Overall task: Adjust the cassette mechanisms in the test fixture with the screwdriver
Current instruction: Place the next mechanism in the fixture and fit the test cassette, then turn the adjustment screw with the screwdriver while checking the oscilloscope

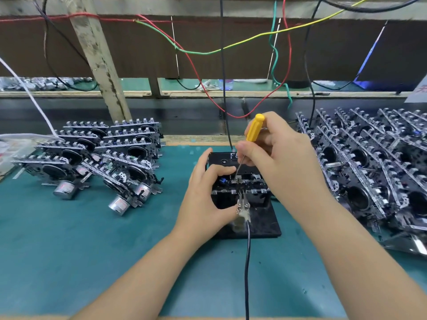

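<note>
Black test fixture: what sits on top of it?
A cassette mechanism sits on the black test fixture, with the screwdriver tip on it. Both hands cover its sides.

Your right hand [275, 155] pinches the yellow screwdriver [253, 130] near-upright, thin shaft angled down w/ the tip on a small metal part of the cassette mechanism [240, 183] sitting in the black test fixture [261, 225]. Your left hand [205, 195] grips the fixture's left side, fingers curled over the top edge. A clip w/ black cable [247, 262] hooks on at the front. Stacks of mechanisms lie left [92, 158] & right [374, 172] on the green mat [69, 250]. Colored wires [231, 45] hang behind.
</note>
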`<action>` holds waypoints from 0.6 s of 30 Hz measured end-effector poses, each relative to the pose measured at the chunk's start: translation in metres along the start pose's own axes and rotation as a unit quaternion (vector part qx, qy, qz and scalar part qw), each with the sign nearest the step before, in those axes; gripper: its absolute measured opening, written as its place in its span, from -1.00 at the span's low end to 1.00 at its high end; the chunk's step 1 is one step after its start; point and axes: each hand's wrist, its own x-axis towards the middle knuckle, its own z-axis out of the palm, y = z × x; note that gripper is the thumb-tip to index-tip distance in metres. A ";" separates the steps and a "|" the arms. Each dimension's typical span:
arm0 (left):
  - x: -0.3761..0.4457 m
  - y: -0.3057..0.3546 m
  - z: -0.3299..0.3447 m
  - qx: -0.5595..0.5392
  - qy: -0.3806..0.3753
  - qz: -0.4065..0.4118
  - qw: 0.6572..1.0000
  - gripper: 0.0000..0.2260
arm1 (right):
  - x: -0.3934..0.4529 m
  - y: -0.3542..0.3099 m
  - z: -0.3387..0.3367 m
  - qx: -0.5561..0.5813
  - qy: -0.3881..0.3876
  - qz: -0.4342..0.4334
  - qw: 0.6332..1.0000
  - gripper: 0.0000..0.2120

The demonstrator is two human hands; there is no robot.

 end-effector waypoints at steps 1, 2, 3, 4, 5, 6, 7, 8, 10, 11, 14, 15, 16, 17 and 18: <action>0.000 0.000 0.000 0.001 0.000 0.001 1.000 -0.36 | 0.001 0.000 0.000 -0.002 -0.004 0.001 1.000 -0.85; 0.000 0.000 0.000 0.001 0.000 0.002 1.000 -0.36 | 0.002 0.000 0.000 -0.002 -0.008 0.000 1.000 -0.84; 0.000 0.000 0.000 0.002 0.000 0.003 1.000 -0.37 | 0.003 0.000 0.001 -0.001 -0.008 -0.002 1.000 -0.81; 0.000 0.000 0.000 0.002 0.000 0.004 1.000 -0.37 | 0.004 -0.001 0.002 0.004 -0.008 -0.005 1.000 -0.77; 0.000 0.000 0.000 0.002 -0.001 0.005 1.000 -0.37 | 0.004 -0.001 0.002 0.008 -0.008 -0.009 1.000 -0.69; 0.000 0.000 0.000 0.002 -0.001 0.007 1.000 -0.37 | 0.005 -0.002 0.003 0.008 -0.010 -0.016 1.000 -0.62; 0.000 0.000 0.000 0.002 -0.001 0.008 1.000 -0.37 | 0.006 -0.002 0.004 0.003 -0.014 -0.023 1.000 -0.60; 0.000 0.000 0.000 0.003 -0.001 0.009 1.000 -0.37 | 0.007 -0.001 0.004 -0.006 -0.018 -0.028 0.999 -0.62; 0.000 0.000 0.000 0.003 0.001 0.009 1.000 -0.37 | 0.009 0.000 0.003 -0.030 -0.019 -0.035 0.999 -0.69; 0.000 -0.001 0.000 0.004 0.001 0.010 1.000 -0.38 | 0.010 0.001 0.002 -0.035 -0.019 -0.038 0.998 -0.74; 0.000 -0.001 0.000 0.004 0.001 0.012 1.000 -0.40 | 0.015 0.002 -0.003 0.030 -0.035 -0.026 0.999 -0.85; -0.001 0.000 0.000 0.002 0.001 0.013 1.000 -0.41 | 0.015 0.001 -0.004 0.053 -0.037 -0.021 0.998 -0.86; -0.001 0.000 0.000 0.001 0.002 0.012 1.000 -0.41 | 0.016 0.000 -0.004 0.062 -0.033 -0.021 0.997 -0.87; -0.001 0.001 -0.001 0.000 0.001 0.012 1.000 -0.41 | 0.016 -0.001 -0.004 0.064 -0.026 -0.022 0.997 -0.88; -0.001 0.002 -0.001 0.001 0.001 0.013 1.000 -0.41 | 0.015 -0.002 -0.004 0.063 -0.018 -0.023 0.998 -0.87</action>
